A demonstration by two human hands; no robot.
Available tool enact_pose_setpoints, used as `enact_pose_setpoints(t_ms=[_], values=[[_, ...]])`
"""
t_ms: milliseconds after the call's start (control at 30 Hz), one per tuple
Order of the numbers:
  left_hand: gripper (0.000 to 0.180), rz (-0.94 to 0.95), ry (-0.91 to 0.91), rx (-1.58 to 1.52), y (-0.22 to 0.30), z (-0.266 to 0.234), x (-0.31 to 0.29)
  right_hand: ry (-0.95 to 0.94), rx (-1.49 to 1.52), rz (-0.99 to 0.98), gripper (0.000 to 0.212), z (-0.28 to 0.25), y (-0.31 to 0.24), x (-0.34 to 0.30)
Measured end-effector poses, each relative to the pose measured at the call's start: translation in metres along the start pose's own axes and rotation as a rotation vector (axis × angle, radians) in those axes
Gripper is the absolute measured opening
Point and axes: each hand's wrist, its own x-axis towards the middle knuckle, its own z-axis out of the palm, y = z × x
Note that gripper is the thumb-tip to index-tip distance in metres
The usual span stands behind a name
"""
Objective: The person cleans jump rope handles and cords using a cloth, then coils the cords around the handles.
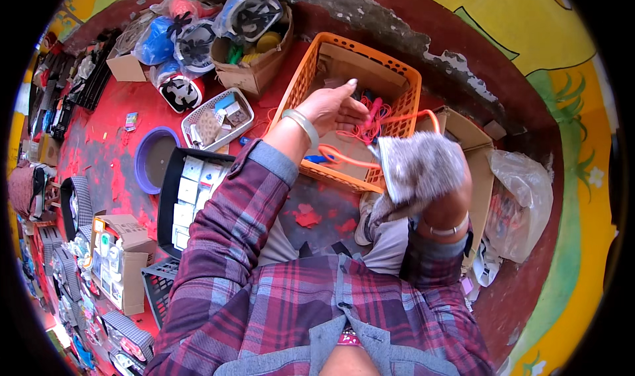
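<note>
The left hand point(334, 108) is raised over the near rim of an orange plastic basket point(403, 85), its fingers pinched together on a tangle of red-orange cord point(370, 121). From there one strand of the cord loops out to the right and another sags back across the basket's front wall. The right hand point(436, 177) is almost wholly covered by a grey patterned cloth point(418, 164) that it grips; its fingers cannot be seen, only the wrist with a pale bangle below the cloth. The two hands are near each other, with the cord running between them.

Open room is scarce. The basket stands on a red floor point(317, 210), and only a small bare patch of that floor lies between the basket and the person's lap. Just left of it sits a black tray of small white boxes point(192, 197), with a white mesh tray point(218, 115) and a purple bowl point(155, 158) beyond. A brown carton point(254, 65) stuffed with bagged goods stands left of the basket at the back. On the right, an open cardboard box point(473, 144) and a clear plastic bag point(522, 204) press close to the right arm. The inside of the basket is partly hidden by the left hand, and the goods along the far left edge are too bent and small to make out.
</note>
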Motion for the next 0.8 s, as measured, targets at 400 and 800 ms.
enact_pose_setpoints(t_ms=[400, 800], values=[[0.028, 0.119, -0.283, -0.167, -0.005, 0.021, -0.022, -0.191, 0.111, 0.407, 0.036, 0.009, 0.07, 0.057], [0.023, 0.32, 0.017, -0.194, 0.018, 0.001, -0.022, -0.33, -0.004, 0.459, 0.024, 0.028, 0.048, 0.035]])
